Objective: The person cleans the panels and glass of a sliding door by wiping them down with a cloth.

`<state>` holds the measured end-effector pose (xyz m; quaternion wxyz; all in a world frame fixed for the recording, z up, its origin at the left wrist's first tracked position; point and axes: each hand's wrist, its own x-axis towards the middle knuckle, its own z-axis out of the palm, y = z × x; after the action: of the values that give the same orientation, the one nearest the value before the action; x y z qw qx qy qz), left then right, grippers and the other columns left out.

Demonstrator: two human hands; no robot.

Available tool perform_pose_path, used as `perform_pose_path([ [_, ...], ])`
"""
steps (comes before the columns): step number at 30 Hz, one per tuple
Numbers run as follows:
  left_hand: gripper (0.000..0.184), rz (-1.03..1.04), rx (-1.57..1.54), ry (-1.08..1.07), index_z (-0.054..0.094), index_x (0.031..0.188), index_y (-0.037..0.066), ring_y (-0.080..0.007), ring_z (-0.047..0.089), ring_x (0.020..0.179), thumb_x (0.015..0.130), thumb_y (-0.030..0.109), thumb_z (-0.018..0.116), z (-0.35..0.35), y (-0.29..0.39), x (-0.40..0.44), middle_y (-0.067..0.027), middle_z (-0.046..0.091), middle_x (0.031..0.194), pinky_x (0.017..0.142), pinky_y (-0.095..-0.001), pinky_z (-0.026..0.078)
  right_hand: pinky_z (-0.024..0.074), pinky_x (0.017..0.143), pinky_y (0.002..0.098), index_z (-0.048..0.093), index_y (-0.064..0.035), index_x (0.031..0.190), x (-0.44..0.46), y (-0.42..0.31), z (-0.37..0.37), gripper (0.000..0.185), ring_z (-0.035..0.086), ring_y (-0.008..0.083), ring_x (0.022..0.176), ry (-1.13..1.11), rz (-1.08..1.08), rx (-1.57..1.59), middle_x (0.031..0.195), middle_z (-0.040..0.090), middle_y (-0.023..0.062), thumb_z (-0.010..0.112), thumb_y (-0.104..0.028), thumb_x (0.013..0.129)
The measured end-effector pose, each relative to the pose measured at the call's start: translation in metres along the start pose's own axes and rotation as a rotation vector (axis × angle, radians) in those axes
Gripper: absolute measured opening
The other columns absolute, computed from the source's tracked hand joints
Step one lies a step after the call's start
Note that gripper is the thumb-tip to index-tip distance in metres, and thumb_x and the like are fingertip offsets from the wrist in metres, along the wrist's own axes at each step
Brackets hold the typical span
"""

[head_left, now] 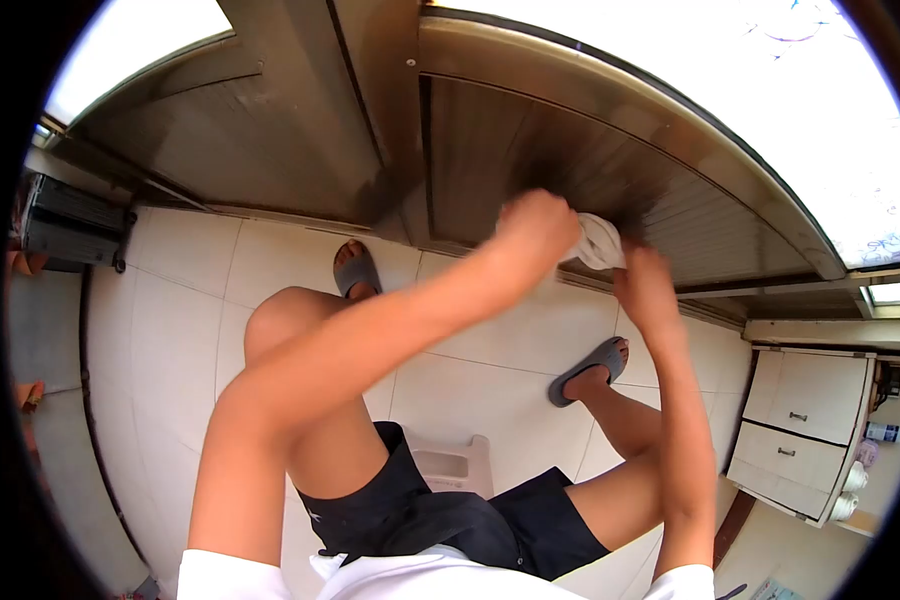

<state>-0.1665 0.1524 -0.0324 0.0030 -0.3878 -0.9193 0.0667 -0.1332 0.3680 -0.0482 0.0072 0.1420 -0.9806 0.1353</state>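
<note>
A white cloth point(599, 242) is bunched and twisted between my two hands, in front of the lower brown panel point(470, 150) of a door or partition. My left hand point(540, 228) is closed around one end of it, slightly blurred. On the other end, my right hand point(645, 282) is closed, with its fingers bent against the fabric. Both arms reach forward over my knees. Whether the cloth touches the panel, I cannot tell.
I sit on a low light-coloured stool point(450, 465) on a tiled floor point(460, 370). My feet wear grey slippers point(587, 372). A white drawer cabinet point(800, 415) stands at right, a black suitcase-like object point(75, 220) at left. Bright frosted panes point(750, 90) sit above the panel.
</note>
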Motion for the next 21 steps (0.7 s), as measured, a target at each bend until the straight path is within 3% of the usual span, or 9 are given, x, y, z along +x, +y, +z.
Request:
perform_pose_path([
  [2,0.003,0.040,0.098,0.156,0.073,0.077,0.018,-0.0166,0.070,0.070,0.074,0.017,0.073,0.005,-0.007,-0.006,0.0018,0.070,0.074,0.054,-0.0312,0.051,0.0554,0.078,0.0489,0.066,0.0022,0.099,-0.010,0.007,-0.005,0.025,0.067,0.0421,0.090,-0.144,0.010,-0.111,0.100,0.067,0.0247,0.062,0.003,0.075],
  [4,0.004,0.187,0.013,-0.007,0.074,0.079,0.017,-0.0179,0.070,0.077,0.078,0.016,0.071,0.026,0.027,-0.015,0.0013,0.071,0.077,0.059,-0.0343,0.053,0.0526,0.085,0.0497,0.065,0.0053,0.099,-0.025,0.001,0.001,0.028,0.065,0.0437,0.096,-0.336,0.118,-0.112,0.098,0.068,0.0247,0.066,0.003,0.071],
  [7,0.011,0.539,-0.008,-0.207,0.078,0.087,0.016,-0.0207,0.071,0.090,0.080,0.020,0.071,0.069,0.095,-0.049,-0.0018,0.075,0.089,0.068,-0.0381,0.055,0.0495,0.094,0.0466,0.068,0.0007,0.098,-0.055,-0.025,0.033,0.031,0.062,0.0396,0.106,-0.590,-0.109,0.014,0.105,0.067,0.0240,0.069,0.000,0.067],
  [8,0.014,0.583,-0.125,-0.321,0.078,0.092,0.016,-0.0220,0.072,0.091,0.080,0.020,0.072,0.072,0.112,-0.062,-0.0026,0.076,0.095,0.065,-0.0416,0.058,0.0518,0.091,0.0447,0.070,-0.0015,0.098,-0.065,-0.049,0.036,0.032,0.064,0.0398,0.102,-0.664,-0.259,-0.052,0.102,0.069,0.0219,0.070,-0.003,0.066],
  [9,0.015,0.623,-0.087,-0.371,0.078,0.093,0.015,-0.0227,0.073,0.088,0.080,0.020,0.072,0.093,0.135,-0.081,-0.0026,0.076,0.094,0.062,-0.0432,0.059,0.0537,0.087,0.0434,0.070,-0.0072,0.104,-0.074,-0.061,0.061,0.036,0.065,0.0349,0.103,-0.835,-0.198,-0.053,0.107,0.069,0.0149,0.076,-0.009,0.068],
  [13,0.019,0.739,0.005,-0.729,0.078,0.097,0.013,-0.0252,0.074,0.077,0.080,0.019,0.071,0.079,0.158,-0.121,-0.0026,0.076,0.092,0.050,-0.0456,0.059,0.0558,0.087,0.0415,0.072,-0.0058,0.104,-0.119,-0.085,0.112,0.034,0.068,0.0335,0.104,-1.151,-0.273,-0.021,0.112,0.070,0.0164,0.075,-0.013,0.071],
  [16,0.019,0.742,-0.054,-0.730,0.077,0.097,0.014,-0.0261,0.073,0.073,0.080,0.019,0.072,0.101,0.159,-0.116,-0.0029,0.075,0.087,0.053,-0.0462,0.059,0.0550,0.090,0.0425,0.071,-0.0022,0.106,-0.118,-0.082,0.129,0.037,0.068,0.0336,0.106,-1.259,-0.266,0.023,0.115,0.069,0.0180,0.075,-0.015,0.072],
  [18,0.018,0.690,-0.008,-0.641,0.077,0.098,0.013,-0.0266,0.073,0.073,0.082,0.018,0.070,0.129,0.146,-0.098,-0.0031,0.076,0.088,0.052,-0.0468,0.058,0.0544,0.092,0.0436,0.071,-0.0008,0.105,-0.093,-0.073,0.126,0.033,0.067,0.0350,0.107,-1.191,-0.175,-0.018,0.116,0.069,0.0183,0.072,-0.014,0.074],
  [21,0.013,0.360,0.314,-0.450,0.074,0.094,0.014,-0.0243,0.068,0.074,0.085,0.017,0.066,0.076,0.081,-0.038,-0.0042,0.071,0.085,0.055,-0.0410,0.049,0.0546,0.083,0.0420,0.069,-0.0046,0.100,-0.048,-0.033,0.104,0.026,0.068,0.0295,0.096,-0.532,-0.282,-0.291,0.098,0.069,0.0149,0.067,-0.005,0.074],
])
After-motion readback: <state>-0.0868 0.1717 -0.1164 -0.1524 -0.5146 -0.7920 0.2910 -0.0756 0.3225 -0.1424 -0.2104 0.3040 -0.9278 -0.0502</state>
